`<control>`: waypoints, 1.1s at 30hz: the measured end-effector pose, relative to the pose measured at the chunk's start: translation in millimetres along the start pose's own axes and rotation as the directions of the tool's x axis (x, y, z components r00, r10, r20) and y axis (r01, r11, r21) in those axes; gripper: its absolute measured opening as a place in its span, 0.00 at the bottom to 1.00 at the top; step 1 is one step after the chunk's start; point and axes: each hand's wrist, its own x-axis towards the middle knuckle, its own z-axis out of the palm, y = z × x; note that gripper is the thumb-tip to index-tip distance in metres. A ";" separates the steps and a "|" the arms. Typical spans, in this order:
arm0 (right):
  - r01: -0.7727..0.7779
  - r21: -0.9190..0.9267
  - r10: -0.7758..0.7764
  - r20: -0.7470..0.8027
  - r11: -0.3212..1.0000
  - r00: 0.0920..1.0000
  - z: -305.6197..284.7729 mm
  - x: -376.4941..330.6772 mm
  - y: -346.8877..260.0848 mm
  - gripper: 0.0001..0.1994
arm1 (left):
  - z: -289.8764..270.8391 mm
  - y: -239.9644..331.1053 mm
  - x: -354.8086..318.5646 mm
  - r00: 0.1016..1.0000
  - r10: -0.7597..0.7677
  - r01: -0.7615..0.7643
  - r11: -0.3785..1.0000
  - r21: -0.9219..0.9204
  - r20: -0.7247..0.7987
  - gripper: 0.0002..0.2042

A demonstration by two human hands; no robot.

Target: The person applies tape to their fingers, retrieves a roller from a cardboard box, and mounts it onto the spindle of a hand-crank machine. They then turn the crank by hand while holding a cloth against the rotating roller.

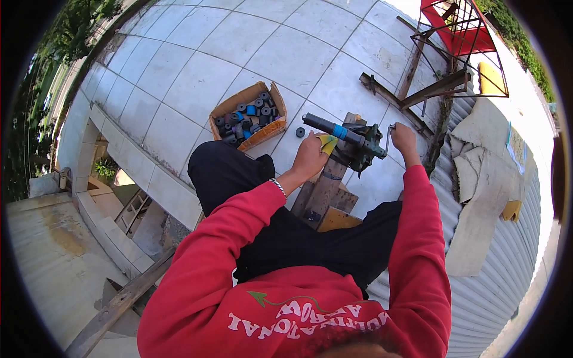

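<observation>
A dark green hand-cranked machine [367, 156] is fixed on a wooden plank between my legs. Out of it to the left runs a row of black cylindrical pieces with a blue band [340, 132], ending in a thin metal tip. My left hand [310, 156] is closed on a yellow-green piece of cloth or sheet [327, 143], just under the cylinder; whether the sheet touches it I cannot tell. At the machine's right side, my right hand [404, 141] is wrapped round the crank handle [389, 138]. One black ring-shaped piece [300, 132] lies on the tiles beside the metal tip.
A cardboard box [262, 138] of black, blue and purple cylindrical pieces stands at the left. Wooden planks [322, 190] lie under the machine. A rusty metal frame [441, 83] with red panels stands at the far right, near corrugated sheeting [495, 262] and scraps of beige material [480, 197].
</observation>
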 end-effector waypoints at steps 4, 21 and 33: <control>0.023 -0.053 -0.030 -0.134 0.998 0.991 -59.0 -12.1 2.5 0.12 | -1.1 -0.7 0.0 0.999 -0.011 0.010 1.000 0.027 0.030 0.08; 0.183 0.218 -0.231 0.219 0.959 0.948 -157.5 -240.6 -41.3 0.14 | 7.4 -14.0 -4.7 0.999 -0.012 0.009 0.998 0.063 0.044 0.15; 0.134 0.162 -0.201 0.533 0.978 0.822 51.6 -198.3 -31.4 0.18 | 3.8 -9.1 -5.0 0.998 0.011 -0.018 0.995 0.103 0.065 0.15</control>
